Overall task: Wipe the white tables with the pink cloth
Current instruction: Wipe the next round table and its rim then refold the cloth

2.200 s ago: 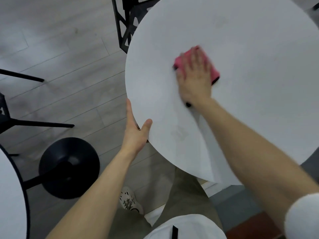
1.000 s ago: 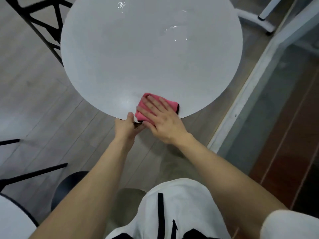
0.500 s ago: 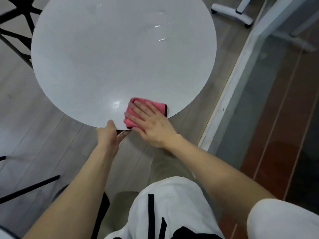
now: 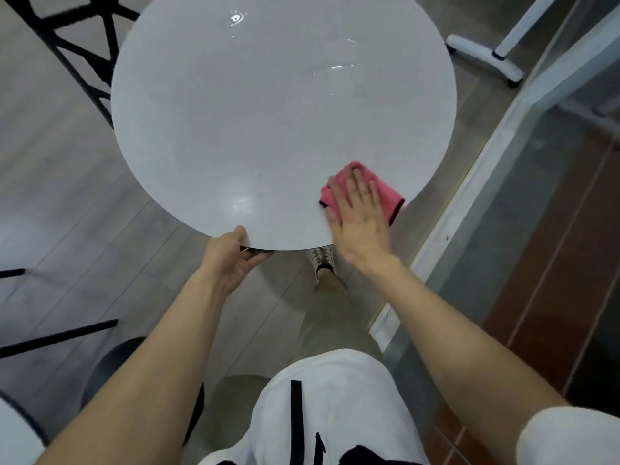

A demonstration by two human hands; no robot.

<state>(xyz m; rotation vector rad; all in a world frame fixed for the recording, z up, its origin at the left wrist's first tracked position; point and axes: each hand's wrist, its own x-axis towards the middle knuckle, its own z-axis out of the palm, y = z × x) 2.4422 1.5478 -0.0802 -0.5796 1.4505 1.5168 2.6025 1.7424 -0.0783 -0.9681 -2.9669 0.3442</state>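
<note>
Person is standing at the round white desk [image 4: 268,129], leaning over its near rim; right grip [image 4: 360,223] is lying flat, fingers straight and spread, pressing the folded pink cloth [image 4: 391,198] onto the desk top; nothing curled round it, just palm pressure; cloth is sitting at the near-right edge of the desk, one corner reaching the rim; its long axis is hard to call with the fingers covering most of it; left grip [image 4: 231,260] is clamping the near rim, thumb on top and fingers tucked under, apparently steadying the desk; so the right grip is the one on the cloth, left well apart to the side; wet streaks [image 4: 332,67] are showing on the far side, straight ahead of the cloth and away from the body; next stroke probably needs pushing outward towards them; black metal chair frame [image 4: 84,52] is standing beyond the far-left rim; second white desk [image 4: 13,431] is peeking in at lower left, likely waiting its turn.
</note>
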